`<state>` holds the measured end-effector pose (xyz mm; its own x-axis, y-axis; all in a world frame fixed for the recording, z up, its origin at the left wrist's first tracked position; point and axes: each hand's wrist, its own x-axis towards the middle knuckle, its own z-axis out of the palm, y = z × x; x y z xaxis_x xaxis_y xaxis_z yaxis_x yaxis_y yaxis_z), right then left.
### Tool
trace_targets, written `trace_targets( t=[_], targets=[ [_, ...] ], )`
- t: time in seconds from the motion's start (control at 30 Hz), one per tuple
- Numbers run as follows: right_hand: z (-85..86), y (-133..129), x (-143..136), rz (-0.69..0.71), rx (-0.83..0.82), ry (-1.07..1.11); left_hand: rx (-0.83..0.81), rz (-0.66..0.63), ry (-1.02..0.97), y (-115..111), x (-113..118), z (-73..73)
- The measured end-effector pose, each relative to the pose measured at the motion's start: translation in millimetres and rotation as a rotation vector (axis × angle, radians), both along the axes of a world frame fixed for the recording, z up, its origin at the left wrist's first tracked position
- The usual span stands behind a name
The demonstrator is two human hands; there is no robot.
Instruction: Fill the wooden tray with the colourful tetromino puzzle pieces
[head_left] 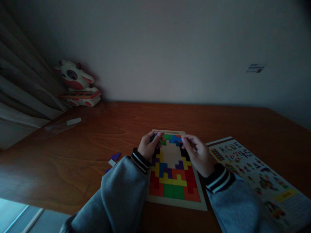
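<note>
A wooden puzzle board (178,203) lies on the table, with coloured block pieces along its sides and near end; bare wood (170,154) shows in its middle. Over the board's far right part, my right hand (198,154) pinches a blue piece (175,139) between thumb and fingers. My left hand (148,145) is at the far left corner, its thumb and fingers closed together; what they hold, if anything, is too small to tell. Green pieces (167,137) show between the two hands.
Loose purple (116,156) and white (112,162) pieces lie left of the board. A printed sheet (257,174) lies to the right. A cow toy (77,84) stands at the back left, near a curtain (21,81) and a clear plastic bag (58,127).
</note>
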<state>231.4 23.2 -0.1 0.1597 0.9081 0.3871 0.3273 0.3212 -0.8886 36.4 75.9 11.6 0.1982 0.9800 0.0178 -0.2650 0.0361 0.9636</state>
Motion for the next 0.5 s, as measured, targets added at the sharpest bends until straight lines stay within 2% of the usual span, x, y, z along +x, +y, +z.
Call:
trace_targets(
  t=[0.23, 0.33, 0.5],
  targets=[
    [-2.9, 1, 0, 0.052, -0.052, -0.016, -0.329, 0.245, -0.422, 13, -6, 4.1],
    [-1.9, 1, -1, 0.050, -0.030, -0.026, -0.409, 0.293, -0.484, 15, -8, 8.9],
    [0.0, 0, 0, 0.044, -0.032, -0.076, -0.424, 0.288, -0.472, 14, -7, 11.2]
  ],
)
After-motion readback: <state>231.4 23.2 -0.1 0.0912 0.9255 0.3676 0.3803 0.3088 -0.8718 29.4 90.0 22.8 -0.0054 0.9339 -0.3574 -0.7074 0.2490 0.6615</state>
